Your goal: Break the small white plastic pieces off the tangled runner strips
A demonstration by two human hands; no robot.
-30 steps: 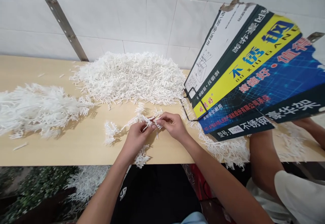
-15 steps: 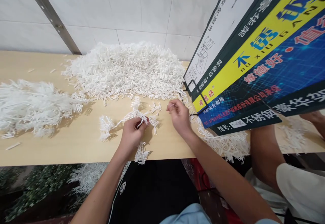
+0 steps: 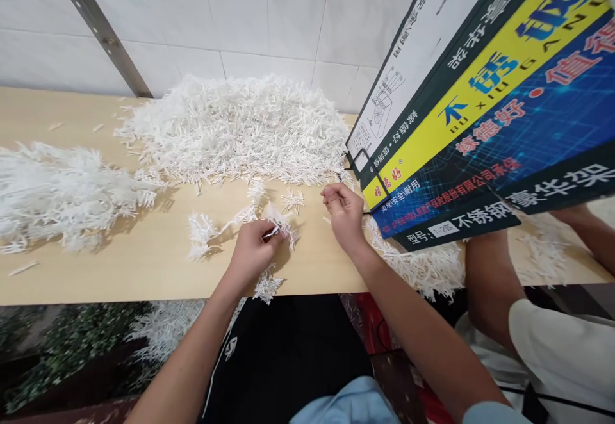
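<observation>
My left hand (image 3: 254, 248) is closed, thumb and fingers pinching a bunch of thin white strands (image 3: 278, 219) that fans out past the fingertips. My right hand (image 3: 344, 214), to its right and apart from it, hovers over the table with fingers curled together. Whether anything tiny sits between those fingertips I cannot make out. Around my left hand lie small white clumps: one to its left (image 3: 202, 235), one by the table's front edge (image 3: 268, 285), and a few loose strands (image 3: 293, 201) beyond it. A string of white bits links the left clump towards the hand.
A large white heap (image 3: 240, 129) lies by the tiled wall, another pile (image 3: 72, 193) at left. A printed cardboard panel (image 3: 480, 110) stands at right, blocking part of the table (image 3: 144, 267). Beyond it show a co-worker's arms (image 3: 492, 283) and more strands (image 3: 423, 270).
My right hand has shifted slightly right, its fingers curled more. In my left hand, the strand bunch now points up and outward. The view has tilted a little.
</observation>
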